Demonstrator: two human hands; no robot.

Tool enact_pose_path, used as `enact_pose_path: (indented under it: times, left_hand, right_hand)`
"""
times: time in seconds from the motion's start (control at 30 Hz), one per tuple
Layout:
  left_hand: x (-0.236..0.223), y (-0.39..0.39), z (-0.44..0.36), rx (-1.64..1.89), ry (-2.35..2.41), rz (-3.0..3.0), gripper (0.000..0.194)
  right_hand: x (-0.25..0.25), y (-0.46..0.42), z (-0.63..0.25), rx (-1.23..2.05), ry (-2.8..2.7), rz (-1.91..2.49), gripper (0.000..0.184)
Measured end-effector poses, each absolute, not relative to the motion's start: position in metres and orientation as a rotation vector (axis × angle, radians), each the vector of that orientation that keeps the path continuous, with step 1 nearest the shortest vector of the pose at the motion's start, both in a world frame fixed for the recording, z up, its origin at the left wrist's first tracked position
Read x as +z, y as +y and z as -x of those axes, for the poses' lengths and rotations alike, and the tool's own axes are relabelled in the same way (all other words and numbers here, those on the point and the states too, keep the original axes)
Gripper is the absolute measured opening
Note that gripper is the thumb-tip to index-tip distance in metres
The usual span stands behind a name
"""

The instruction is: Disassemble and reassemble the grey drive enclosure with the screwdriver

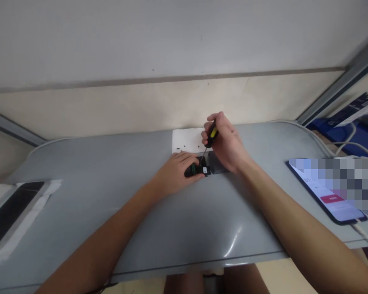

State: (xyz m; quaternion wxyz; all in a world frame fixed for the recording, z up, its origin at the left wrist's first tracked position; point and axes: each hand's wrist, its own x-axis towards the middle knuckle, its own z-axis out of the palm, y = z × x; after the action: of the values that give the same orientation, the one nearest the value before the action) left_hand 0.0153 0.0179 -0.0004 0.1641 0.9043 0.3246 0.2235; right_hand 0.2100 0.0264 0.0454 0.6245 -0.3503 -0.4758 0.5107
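My left hand (178, 171) is closed around a small black electronic device (204, 170), steadying it on the grey table. A bit of green, like a circuit board, and a small white label show on the device. In my right hand (228, 143) is a screwdriver (213, 134) with a black and yellow handle, tilted, its thin shaft pointing down at the device. The exact contact of the tip is too small to tell. A dark, flat piece (217, 164) lies beside the device, partly under my right hand. Behind my hands a white sheet (187, 139) carries several tiny dark bits.
On the right lies a phone (331, 196) with its screen lit and a white cable (366, 237) plugged in. A dark-screened flat item (16, 210) rests at the left. A pale wall (125, 110) borders the table's (88, 175) back edge. Blue items (355, 132) and cables sit at far right.
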Motion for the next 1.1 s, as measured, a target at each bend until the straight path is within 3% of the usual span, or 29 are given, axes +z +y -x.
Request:
enact_pose_path:
  times: [0.23, 0.53, 0.73, 1.1]
  left_hand:
    - [-0.002, 0.021, -0.013, 0.679, 0.848, -2.599, 0.024]
    - [-0.007, 0.023, -0.012, 0.715, 0.845, -2.635, 0.027]
    - [-0.010, 0.024, -0.012, 0.721, 0.826, -2.658, 0.026]
    - [-0.013, 0.026, -0.013, 0.736, 0.872, -2.696, 0.026]
  right_hand:
    - [0.042, 0.027, -0.208, 1.181, -1.061, 0.798, 0.065]
    - [0.050, 0.022, -0.209, 1.379, -0.994, 0.650, 0.045]
    - [0.049, 0.020, -0.209, 1.283, -1.039, 0.713, 0.055]
    - [0.048, 0.025, -0.211, 1.373, -0.889, 0.641, 0.033]
